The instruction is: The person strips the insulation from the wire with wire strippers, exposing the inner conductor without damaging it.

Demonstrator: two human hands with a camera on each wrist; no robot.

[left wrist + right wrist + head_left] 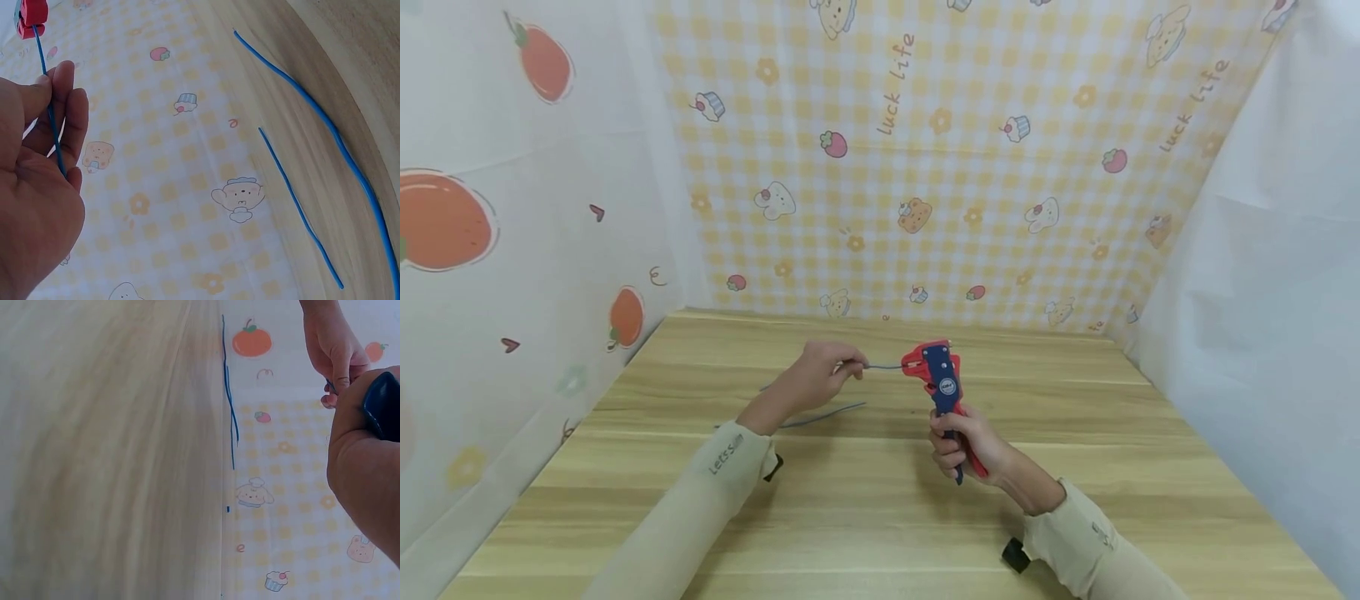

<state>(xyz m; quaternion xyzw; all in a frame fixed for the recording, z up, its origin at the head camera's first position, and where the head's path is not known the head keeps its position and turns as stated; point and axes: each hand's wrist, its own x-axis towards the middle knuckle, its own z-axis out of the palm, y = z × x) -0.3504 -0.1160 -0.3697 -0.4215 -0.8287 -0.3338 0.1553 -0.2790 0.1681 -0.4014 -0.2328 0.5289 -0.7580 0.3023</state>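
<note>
While left fingers [77, 119] pinch wire [41, 53], right fingers [951, 461] grip a tool [938, 373] — left arm [692, 500] partly hiding loose wires [338, 135].

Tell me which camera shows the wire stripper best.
The head view: it shows the wire stripper nearly whole, though the right grip covers part of it. The left wrist view catches mainly its red nose near the top-left corner; the right wrist view, just a blue handle end at the right edge.

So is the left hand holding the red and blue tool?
No, the right hand grips the tool, while the left hand pinches a thin wire.
</note>
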